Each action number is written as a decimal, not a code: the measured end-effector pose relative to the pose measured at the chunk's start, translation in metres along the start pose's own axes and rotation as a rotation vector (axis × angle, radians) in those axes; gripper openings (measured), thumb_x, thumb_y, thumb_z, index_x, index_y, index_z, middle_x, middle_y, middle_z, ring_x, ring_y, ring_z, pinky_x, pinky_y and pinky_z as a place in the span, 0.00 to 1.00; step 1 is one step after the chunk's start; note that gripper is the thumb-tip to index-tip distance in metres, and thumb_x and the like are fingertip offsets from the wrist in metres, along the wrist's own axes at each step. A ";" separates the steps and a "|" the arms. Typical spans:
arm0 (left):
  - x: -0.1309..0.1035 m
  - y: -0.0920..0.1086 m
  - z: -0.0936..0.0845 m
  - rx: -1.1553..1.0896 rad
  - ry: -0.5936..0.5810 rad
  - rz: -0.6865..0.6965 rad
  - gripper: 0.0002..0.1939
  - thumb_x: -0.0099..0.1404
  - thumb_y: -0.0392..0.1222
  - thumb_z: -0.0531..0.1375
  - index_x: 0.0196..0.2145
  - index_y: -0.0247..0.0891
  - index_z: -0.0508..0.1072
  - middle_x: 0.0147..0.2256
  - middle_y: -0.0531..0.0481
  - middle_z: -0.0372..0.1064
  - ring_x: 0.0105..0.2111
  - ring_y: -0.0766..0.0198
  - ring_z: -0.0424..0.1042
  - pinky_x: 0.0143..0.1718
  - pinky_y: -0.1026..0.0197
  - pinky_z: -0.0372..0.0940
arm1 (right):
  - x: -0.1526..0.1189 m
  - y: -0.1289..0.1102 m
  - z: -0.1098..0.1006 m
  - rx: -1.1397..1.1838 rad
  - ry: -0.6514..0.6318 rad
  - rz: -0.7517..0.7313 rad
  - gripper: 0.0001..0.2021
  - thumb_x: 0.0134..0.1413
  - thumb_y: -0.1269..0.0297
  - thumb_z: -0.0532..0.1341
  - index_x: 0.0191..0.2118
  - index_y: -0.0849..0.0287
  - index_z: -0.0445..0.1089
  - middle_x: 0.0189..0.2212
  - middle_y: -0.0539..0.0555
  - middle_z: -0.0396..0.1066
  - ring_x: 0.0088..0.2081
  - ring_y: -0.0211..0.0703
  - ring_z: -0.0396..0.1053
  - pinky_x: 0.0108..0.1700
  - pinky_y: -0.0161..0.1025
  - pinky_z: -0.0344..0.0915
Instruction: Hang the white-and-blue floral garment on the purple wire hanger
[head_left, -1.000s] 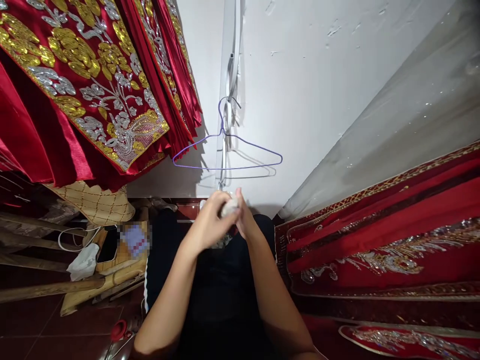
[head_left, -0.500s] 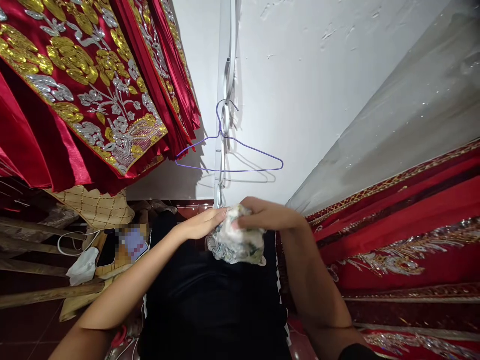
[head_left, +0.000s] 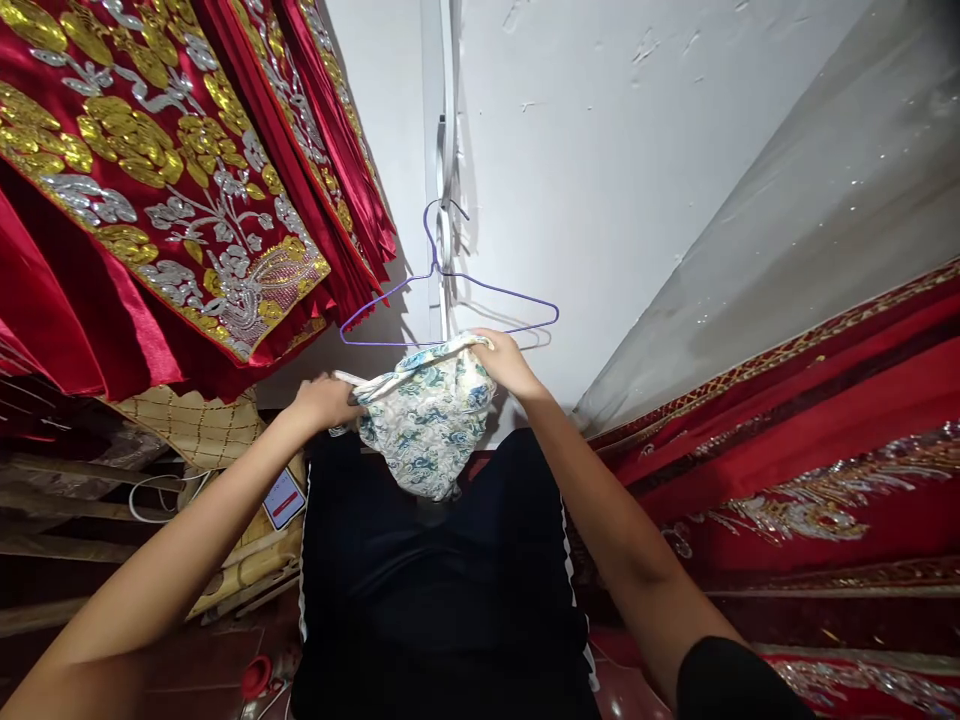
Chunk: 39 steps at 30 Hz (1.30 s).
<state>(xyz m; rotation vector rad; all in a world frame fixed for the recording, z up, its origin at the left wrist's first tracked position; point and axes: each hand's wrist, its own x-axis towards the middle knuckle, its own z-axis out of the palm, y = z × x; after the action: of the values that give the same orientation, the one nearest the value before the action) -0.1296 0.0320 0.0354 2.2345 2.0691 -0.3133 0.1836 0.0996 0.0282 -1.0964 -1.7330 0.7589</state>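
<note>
Red costumes (head_left: 217,200) thick with gold and silver sequins hang on one side of a cramped indoor space, opposite beaded red fabric (head_left: 810,520) and a glittering grey veil (head_left: 750,230), in what looks like a dress shop's back room or a costume store. A purple hanger (head_left: 495,290) hangs from a metal rack (head_left: 448,100) against a scuffed white wall (head_left: 570,170). A lit phone (head_left: 283,500) rests on a bamboo seat (head_left: 251,575) above dark red floor tiles (head_left: 191,655).

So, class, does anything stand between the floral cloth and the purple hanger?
Nothing visible does. The floral cloth, held in the left hand and right hand, hides part of the purple hanger in this view; whether they touch is unclear.
</note>
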 end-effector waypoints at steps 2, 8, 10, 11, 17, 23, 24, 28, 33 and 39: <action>-0.002 -0.012 -0.002 -0.035 0.113 -0.025 0.22 0.62 0.59 0.56 0.42 0.40 0.76 0.51 0.35 0.73 0.55 0.37 0.67 0.49 0.41 0.66 | -0.001 0.012 -0.001 -0.048 0.034 0.002 0.14 0.48 0.67 0.56 0.36 0.60 0.78 0.36 0.54 0.78 0.38 0.48 0.73 0.42 0.41 0.65; 0.006 -0.022 -0.027 -0.131 0.389 0.085 0.18 0.64 0.54 0.52 0.32 0.37 0.73 0.46 0.36 0.72 0.47 0.46 0.72 0.48 0.49 0.67 | -0.017 0.012 -0.020 -0.069 0.100 -0.022 0.10 0.46 0.68 0.57 0.31 0.61 0.76 0.29 0.52 0.75 0.33 0.45 0.71 0.35 0.38 0.61; 0.013 -0.021 -0.031 -0.150 0.248 0.091 0.20 0.63 0.57 0.53 0.29 0.38 0.73 0.36 0.39 0.74 0.38 0.48 0.74 0.42 0.52 0.67 | -0.020 0.008 -0.024 -0.063 0.110 -0.032 0.10 0.45 0.68 0.57 0.31 0.61 0.76 0.28 0.52 0.75 0.33 0.45 0.70 0.35 0.38 0.61; 0.017 -0.020 -0.031 -0.171 0.144 0.091 0.21 0.62 0.59 0.53 0.27 0.39 0.73 0.31 0.41 0.73 0.34 0.50 0.74 0.39 0.53 0.67 | -0.021 0.007 -0.025 -0.063 0.121 -0.036 0.10 0.45 0.68 0.57 0.31 0.61 0.76 0.28 0.52 0.75 0.33 0.45 0.70 0.35 0.38 0.61; 0.030 -0.022 -0.025 -0.261 0.250 0.236 0.16 0.61 0.55 0.56 0.25 0.40 0.68 0.30 0.43 0.71 0.32 0.51 0.72 0.37 0.53 0.66 | -0.022 0.011 -0.022 -0.032 0.096 0.014 0.09 0.43 0.68 0.58 0.28 0.61 0.75 0.26 0.52 0.74 0.32 0.45 0.71 0.35 0.37 0.62; 0.018 0.002 -0.053 -0.553 0.723 0.468 0.17 0.66 0.40 0.53 0.51 0.38 0.68 0.48 0.42 0.71 0.47 0.56 0.71 0.51 0.54 0.66 | -0.029 0.003 -0.013 0.018 -0.020 0.045 0.10 0.43 0.68 0.57 0.29 0.60 0.76 0.27 0.51 0.74 0.32 0.44 0.71 0.34 0.37 0.62; 0.017 0.006 -0.056 -0.589 0.739 0.473 0.20 0.66 0.39 0.52 0.56 0.38 0.65 0.50 0.43 0.71 0.48 0.57 0.71 0.52 0.55 0.66 | -0.033 0.000 -0.012 0.027 -0.030 0.027 0.11 0.43 0.68 0.57 0.30 0.60 0.77 0.29 0.52 0.76 0.34 0.46 0.72 0.35 0.38 0.64; 0.018 0.012 -0.063 -0.571 0.740 0.490 0.21 0.67 0.35 0.50 0.56 0.36 0.69 0.53 0.42 0.72 0.53 0.56 0.71 0.57 0.55 0.63 | -0.051 -0.008 -0.024 0.034 0.148 -0.043 0.28 0.44 0.69 0.58 0.55 0.58 0.73 0.39 0.55 0.78 0.37 0.48 0.73 0.41 0.43 0.70; 0.014 0.010 -0.069 -0.498 0.728 0.479 0.19 0.68 0.36 0.50 0.54 0.35 0.72 0.49 0.41 0.71 0.48 0.54 0.71 0.53 0.54 0.65 | -0.045 0.000 -0.069 0.012 0.446 -0.040 0.38 0.44 0.67 0.64 0.66 0.60 0.61 0.39 0.58 0.77 0.33 0.48 0.72 0.38 0.46 0.72; 0.012 -0.002 -0.066 -0.540 0.873 0.301 0.15 0.68 0.44 0.56 0.49 0.38 0.73 0.48 0.42 0.66 0.45 0.56 0.69 0.52 0.54 0.64 | -0.040 -0.017 -0.128 0.053 0.127 0.055 0.12 0.42 0.64 0.70 0.37 0.59 0.80 0.33 0.58 0.79 0.38 0.55 0.76 0.39 0.49 0.74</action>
<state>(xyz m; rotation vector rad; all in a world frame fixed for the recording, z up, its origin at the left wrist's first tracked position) -0.1249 0.0567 0.0979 2.4461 1.6791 1.2772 0.3028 0.0591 0.0775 -1.1360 -1.5732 0.7486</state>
